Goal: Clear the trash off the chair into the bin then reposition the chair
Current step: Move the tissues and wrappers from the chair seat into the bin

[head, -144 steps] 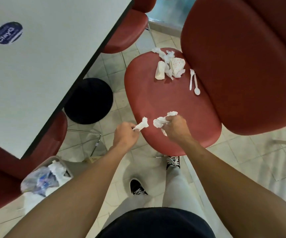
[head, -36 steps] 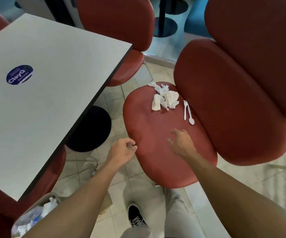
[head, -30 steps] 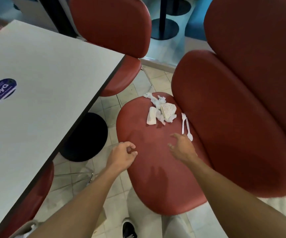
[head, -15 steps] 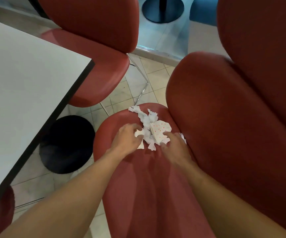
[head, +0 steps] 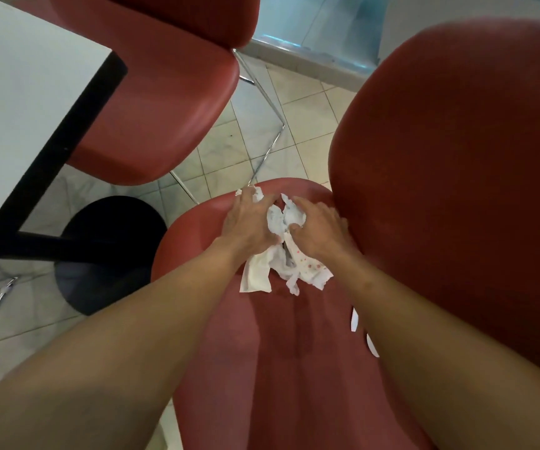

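A red chair fills the middle, its seat [head: 281,345] under my arms and its backrest [head: 457,177] at the right. At the far end of the seat lies a heap of crumpled white napkins [head: 280,219], with a flat white paper [head: 257,277] and a pink-dotted wrapper [head: 309,271] trailing toward me. My left hand [head: 249,222] and my right hand [head: 317,228] close on the heap from both sides, fingers curled into the paper. Two white plastic spoons [head: 355,319] lie by the backrest, mostly hidden by my right forearm. The bin is out of view.
A white table [head: 18,92] with a black edge stands at the left, its black round base [head: 106,251] on the tiled floor. A second red chair [head: 161,102] with thin metal legs stands beyond it, close to the seat's far end.
My hands have slid further onto the napkin heap and closed on it from both sides. The view has dipped closer to the seat, and the paper now bunches between my hands.
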`<action>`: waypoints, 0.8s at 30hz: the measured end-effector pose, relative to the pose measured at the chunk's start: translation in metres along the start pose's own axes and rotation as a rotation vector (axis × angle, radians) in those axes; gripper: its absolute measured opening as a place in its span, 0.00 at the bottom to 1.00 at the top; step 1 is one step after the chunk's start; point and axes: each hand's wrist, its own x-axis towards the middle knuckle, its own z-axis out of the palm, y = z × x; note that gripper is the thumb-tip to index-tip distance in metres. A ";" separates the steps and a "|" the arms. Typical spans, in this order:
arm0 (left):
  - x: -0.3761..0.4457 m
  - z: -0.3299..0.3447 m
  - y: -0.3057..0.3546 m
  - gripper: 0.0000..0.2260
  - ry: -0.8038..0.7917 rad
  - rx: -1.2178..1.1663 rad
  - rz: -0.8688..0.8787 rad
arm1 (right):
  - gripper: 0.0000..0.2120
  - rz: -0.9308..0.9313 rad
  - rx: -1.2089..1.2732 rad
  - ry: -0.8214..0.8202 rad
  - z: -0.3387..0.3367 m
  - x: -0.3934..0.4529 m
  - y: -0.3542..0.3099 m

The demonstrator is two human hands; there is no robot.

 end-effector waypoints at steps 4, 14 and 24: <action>0.005 0.007 -0.002 0.16 0.101 0.001 0.004 | 0.20 0.057 0.018 0.099 0.008 0.007 0.000; -0.056 -0.018 0.013 0.11 0.205 -0.275 -0.099 | 0.18 0.034 0.231 0.237 -0.019 -0.047 -0.007; -0.173 -0.058 0.018 0.08 0.306 -0.394 -0.209 | 0.19 -0.016 0.234 0.190 -0.035 -0.159 -0.045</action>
